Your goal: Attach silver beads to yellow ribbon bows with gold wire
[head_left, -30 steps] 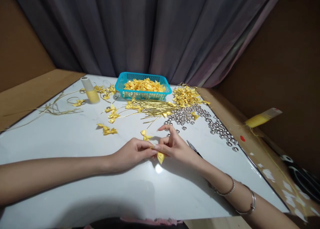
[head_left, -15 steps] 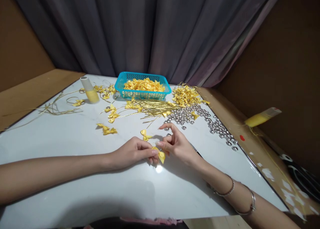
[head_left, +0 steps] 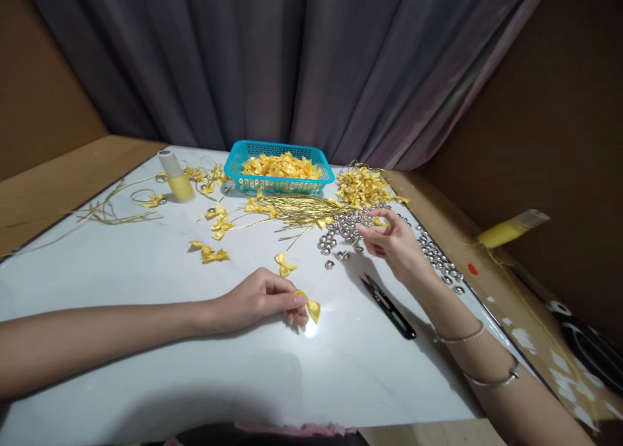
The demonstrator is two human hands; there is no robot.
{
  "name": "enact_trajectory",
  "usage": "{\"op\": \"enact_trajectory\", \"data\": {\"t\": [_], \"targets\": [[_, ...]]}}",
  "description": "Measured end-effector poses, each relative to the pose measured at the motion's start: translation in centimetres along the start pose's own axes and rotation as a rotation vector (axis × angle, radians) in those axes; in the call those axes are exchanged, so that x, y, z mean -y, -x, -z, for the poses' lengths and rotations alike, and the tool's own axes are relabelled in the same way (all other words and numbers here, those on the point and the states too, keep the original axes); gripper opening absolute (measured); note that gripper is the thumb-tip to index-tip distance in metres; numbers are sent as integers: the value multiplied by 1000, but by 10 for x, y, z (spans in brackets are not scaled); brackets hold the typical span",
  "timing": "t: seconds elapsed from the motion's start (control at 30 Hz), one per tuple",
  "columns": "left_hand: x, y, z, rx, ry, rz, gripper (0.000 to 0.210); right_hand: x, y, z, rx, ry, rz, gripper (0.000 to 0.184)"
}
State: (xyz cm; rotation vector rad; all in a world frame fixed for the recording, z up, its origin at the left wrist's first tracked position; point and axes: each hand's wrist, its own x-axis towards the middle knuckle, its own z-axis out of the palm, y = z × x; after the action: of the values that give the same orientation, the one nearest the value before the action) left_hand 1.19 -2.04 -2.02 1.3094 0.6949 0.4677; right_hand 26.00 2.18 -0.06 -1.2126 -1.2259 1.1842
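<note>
Right hand [head_left: 402, 248] has swung over to the glossy rounded silver beads [head_left: 346, 227], fingers half-curled, can't tell if anything's in there; left hand [head_left: 265, 295] pinches a yellow satin bow [head_left: 314, 311], probably for steadiness.

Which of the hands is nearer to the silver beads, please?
Right: the right hand is at the silver beads, hiding some; the left hand is farther off, left of them and closer in, pinching a yellow bow.

Open tabletop [head_left: 339, 342] separates the held bow [head_left: 314, 311] from black snips [head_left: 390, 309]; silver beads [head_left: 335, 234] crowd beyond.
</note>
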Motion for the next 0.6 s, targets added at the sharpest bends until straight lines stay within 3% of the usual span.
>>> {"op": "enact_trajectory", "data": {"t": [0.3, 0.4, 0.6], "targets": [[0, -1, 0, -21, 17, 19, 27, -4, -33, 60, -316, 58, -44, 44], [1, -2, 1, -53, 23, 11, 27, -6, -36, 68, -301, 56, -90, 45], [0, -4, 2, -76, -41, 20, 29, -8, -39, 74, -144, 44, -192, 37]]}}
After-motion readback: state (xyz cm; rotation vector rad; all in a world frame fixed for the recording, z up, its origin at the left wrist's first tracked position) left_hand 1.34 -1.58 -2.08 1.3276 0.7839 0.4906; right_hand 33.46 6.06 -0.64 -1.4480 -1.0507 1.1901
